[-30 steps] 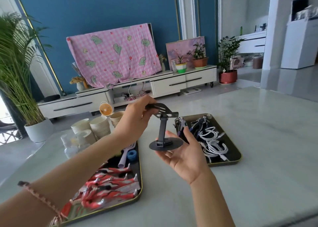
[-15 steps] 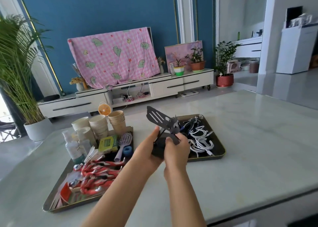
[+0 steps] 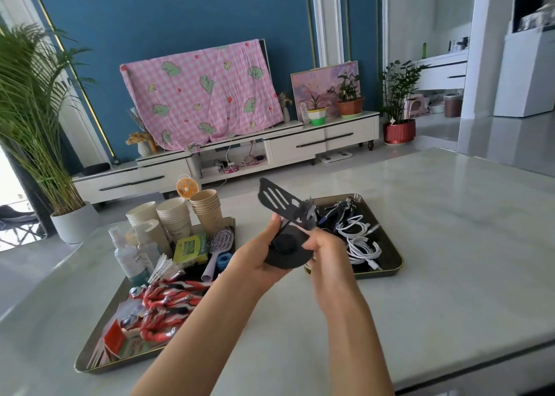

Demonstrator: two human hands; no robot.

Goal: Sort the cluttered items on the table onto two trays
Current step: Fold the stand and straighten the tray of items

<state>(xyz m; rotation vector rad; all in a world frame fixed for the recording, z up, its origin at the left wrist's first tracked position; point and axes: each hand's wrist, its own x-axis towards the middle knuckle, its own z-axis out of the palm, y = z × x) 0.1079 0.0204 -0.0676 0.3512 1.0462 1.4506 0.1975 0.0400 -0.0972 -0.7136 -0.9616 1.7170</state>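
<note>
Phone stand (image 3: 286,247) sits in left hand (image 3: 255,262), right hand (image 3: 326,247) pinching it

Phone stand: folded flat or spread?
Spread: the phone stand plate angles up off its round base; left hand and right hand hold it tilted.

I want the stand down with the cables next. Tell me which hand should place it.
Right, probably. The right hand pinches the phone stand and sits beside the rim of the cable tray; the left hand, also gripping it, is farther from that tray.
</note>
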